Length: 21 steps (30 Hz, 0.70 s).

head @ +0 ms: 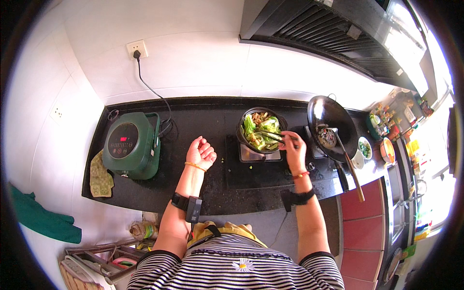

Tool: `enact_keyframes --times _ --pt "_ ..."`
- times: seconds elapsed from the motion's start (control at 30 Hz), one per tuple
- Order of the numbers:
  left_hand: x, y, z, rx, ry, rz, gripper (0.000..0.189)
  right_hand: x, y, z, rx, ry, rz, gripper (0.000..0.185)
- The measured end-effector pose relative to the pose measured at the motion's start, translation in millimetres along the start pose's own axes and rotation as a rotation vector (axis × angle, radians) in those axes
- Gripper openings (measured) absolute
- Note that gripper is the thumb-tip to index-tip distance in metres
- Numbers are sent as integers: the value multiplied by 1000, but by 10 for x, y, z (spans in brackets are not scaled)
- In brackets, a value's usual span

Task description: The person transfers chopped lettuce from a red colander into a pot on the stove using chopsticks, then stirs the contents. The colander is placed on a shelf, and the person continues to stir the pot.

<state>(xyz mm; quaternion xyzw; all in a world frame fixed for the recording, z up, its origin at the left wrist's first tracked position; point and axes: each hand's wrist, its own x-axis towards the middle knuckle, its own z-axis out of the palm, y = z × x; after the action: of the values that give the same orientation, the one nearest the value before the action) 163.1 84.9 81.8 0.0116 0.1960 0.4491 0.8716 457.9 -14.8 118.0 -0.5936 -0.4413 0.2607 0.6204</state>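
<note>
My right hand (pixel 294 148) holds dark chopsticks (pixel 272 136), whose tips lie among the leafy greens (pixel 269 126) in a dark pot (pixel 240 135). Browned pieces of food (pixel 260 117) show at the back of the pot, which stands on the left burner of the gas stove. My left hand (pixel 201 154) is over the black counter, left of the pot, palm up with fingers loosely curled and nothing in it. To the right of the pot sits a black wok (pixel 335 112), with a wooden-handled metal spatula (pixel 343 148) resting in it on dark food remains.
A green rice cooker (pixel 132 145), plugged into a wall socket (pixel 137 49), stands at the left beside a patterned cloth (pixel 100 177). Bowls, one with chopped greens (pixel 364 148), stand right of the wok. A range hood (pixel 326 40) overhangs the stove. The wok's handle points towards the counter's front edge.
</note>
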Motion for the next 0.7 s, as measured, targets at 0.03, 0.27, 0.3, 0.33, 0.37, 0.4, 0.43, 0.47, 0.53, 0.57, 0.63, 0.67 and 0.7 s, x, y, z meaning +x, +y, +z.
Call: enact_keyframes --times 0.03,0.27,0.3,0.33,0.37,0.4,0.43,0.47,0.53,0.57,0.63,0.67,0.7 --pt "0 -8 -4 -3 -5 -16 25 24 100 131 84 -7 -41 14" --pt "-17 3 -12 -1 -1 -14 27 -65 531 475 -75 -49 -62 17" --pt "-22 6 -13 -6 8 -7 27 -95 507 439 -176 -82 -28 16" --pt "-29 3 -14 -5 3 -12 27 -141 466 387 -345 -85 -160 15" --pt "-32 4 -11 -13 3 -14 26 -183 407 326 -492 -89 -214 15" --pt "-33 4 -7 -28 12 -11 26 -214 342 287 -625 -93 -268 15" --pt "-35 6 -3 -23 8 -13 26 -231 276 274 -677 -86 -305 15" --pt "-36 5 3 -24 12 -11 26 -245 207 270 -716 -78 -343 14" --pt "-37 12 13 -22 11 -10 26 -249 70 258 -757 -111 -304 13" --pt "-42 18 16 -19 8 -9 26 -237 4 240 -674 -86 -330 12" --pt "-54 29 14 -12 7 -2 26 -205 -100 160 -508 -69 -291 12" --pt "-63 29 10 -8 8 4 26 -168 -128 128 -404 -46 -252 11" --pt "-71 29 5 -12 27 12 26 -136 -137 87 -266 -10 -142 9"
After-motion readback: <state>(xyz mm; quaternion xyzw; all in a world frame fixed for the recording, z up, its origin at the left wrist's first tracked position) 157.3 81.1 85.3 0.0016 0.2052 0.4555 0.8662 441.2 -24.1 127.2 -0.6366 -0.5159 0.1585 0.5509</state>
